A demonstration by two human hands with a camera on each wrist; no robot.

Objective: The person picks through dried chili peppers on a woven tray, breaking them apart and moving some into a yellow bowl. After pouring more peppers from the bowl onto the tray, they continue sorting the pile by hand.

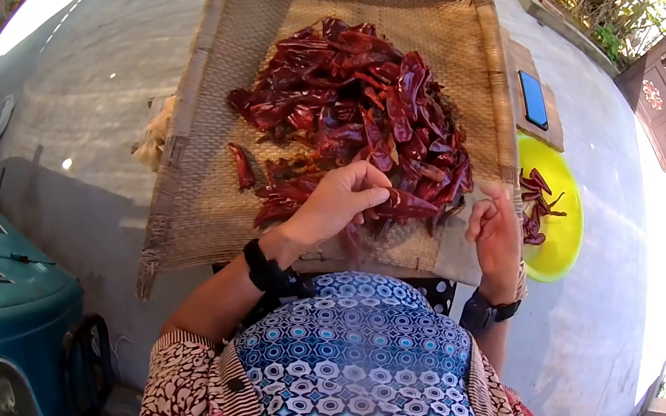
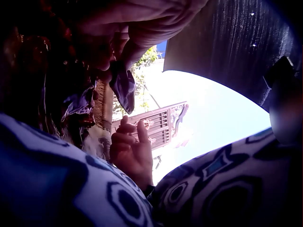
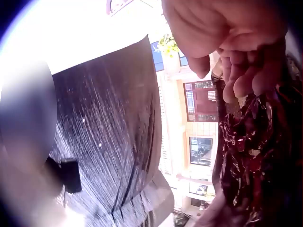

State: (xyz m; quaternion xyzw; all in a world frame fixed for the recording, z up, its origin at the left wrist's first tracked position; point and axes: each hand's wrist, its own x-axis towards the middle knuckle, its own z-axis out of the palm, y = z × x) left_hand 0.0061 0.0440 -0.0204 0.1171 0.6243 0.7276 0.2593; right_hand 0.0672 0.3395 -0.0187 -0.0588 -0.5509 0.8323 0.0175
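My left hand (image 1: pixel 337 205) pinches a dark red dried chili pepper (image 1: pixel 404 206) between thumb and fingers, above the near edge of the pile. In the left wrist view the same chili pepper (image 2: pixel 124 90) hangs pointed end down from the fingers. To the right, near the basket's right front corner, my right hand (image 1: pixel 495 233) is raised with fingers loosely bent and nothing in it. A big heap of glossy red chili peppers (image 1: pixel 332 101) covers the middle of the woven tray (image 1: pixel 198 151). One loose chili pepper (image 1: pixel 242 166) lies left of the heap.
A yellow basin (image 1: pixel 564 229) with several chili peppers (image 1: pixel 539 203) stands right of the tray. Beyond it, a blue-screened phone (image 1: pixel 533 99) rests on a wooden board (image 1: pixel 522 54). A teal vehicle (image 1: pixel 2 302) is parked at the left on the concrete ground (image 1: pixel 98 89).
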